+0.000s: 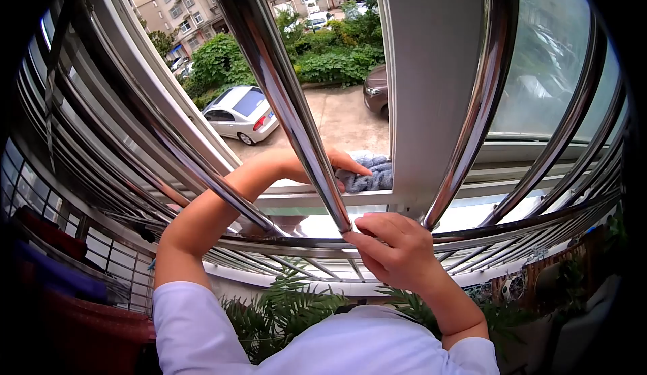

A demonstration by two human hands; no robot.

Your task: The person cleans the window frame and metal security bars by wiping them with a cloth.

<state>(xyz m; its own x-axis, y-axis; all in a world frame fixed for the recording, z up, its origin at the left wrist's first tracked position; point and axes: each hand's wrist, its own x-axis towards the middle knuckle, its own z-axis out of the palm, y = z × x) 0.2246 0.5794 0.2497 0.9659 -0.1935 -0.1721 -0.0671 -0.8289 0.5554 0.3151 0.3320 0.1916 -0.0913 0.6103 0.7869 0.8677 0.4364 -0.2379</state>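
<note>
My left arm reaches between the shiny metal bars. Beyond them, my left hand is closed on a fluffy grey-blue cloth, which lies against the lower corner of the white window frame. A thick upright bar crosses in front of that arm and partly hides the hand. On the near side, my right hand is curled over the horizontal metal rail, its fingertips beside the foot of the same bar. Part of its grip is hidden.
More upright bars stand left and right. A sliding glass pane is at the right. Green fronds grow below the rail. Outside are a white car, a dark car and bushes. Dark red fabric hangs at lower left.
</note>
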